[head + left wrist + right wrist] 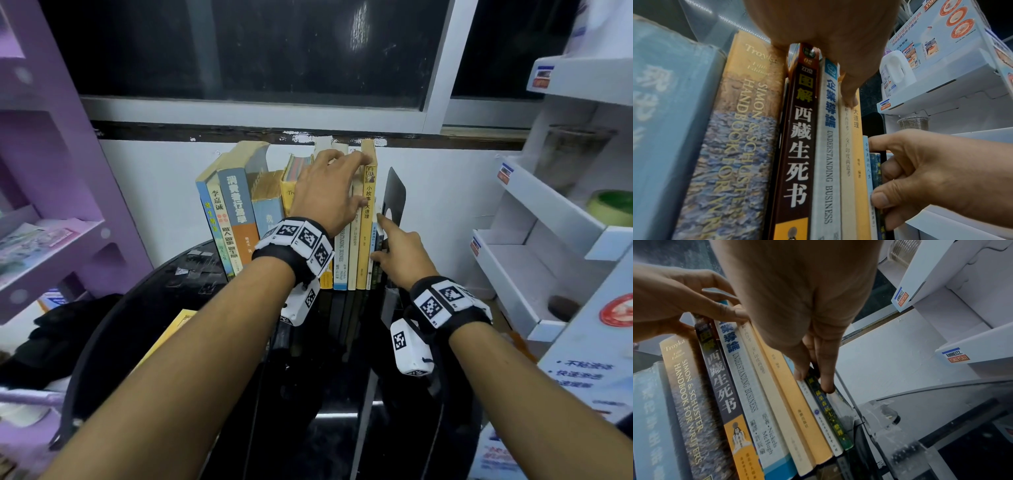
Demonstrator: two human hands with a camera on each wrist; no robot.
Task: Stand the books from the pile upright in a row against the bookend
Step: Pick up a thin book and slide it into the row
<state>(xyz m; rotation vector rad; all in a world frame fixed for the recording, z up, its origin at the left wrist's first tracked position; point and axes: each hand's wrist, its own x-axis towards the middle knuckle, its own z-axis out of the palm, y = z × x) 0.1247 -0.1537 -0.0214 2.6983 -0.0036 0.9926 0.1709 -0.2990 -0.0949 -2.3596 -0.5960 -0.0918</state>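
Observation:
A row of upright books [239, 219] stands on the black glossy table [164, 301], with the black bookend [395, 195] at its right end. My left hand [329, 192] lies over the tops of the tall books, its thumb on a cream spine [845, 146] beside the yellow book [366, 240]. My right hand [394, 253] pinches a small dark book [876, 170] [830, 415] standing between a thin pale-blue book [866, 162] and the bookend. Its index finger points up along the bookend.
A yellow book [174, 329] lies flat on the table at the left. Purple shelving [51, 205] stands to the left and white display shelves [548, 240] to the right. A wall and window close the back. Dark cloth [68, 329] sits left of the table.

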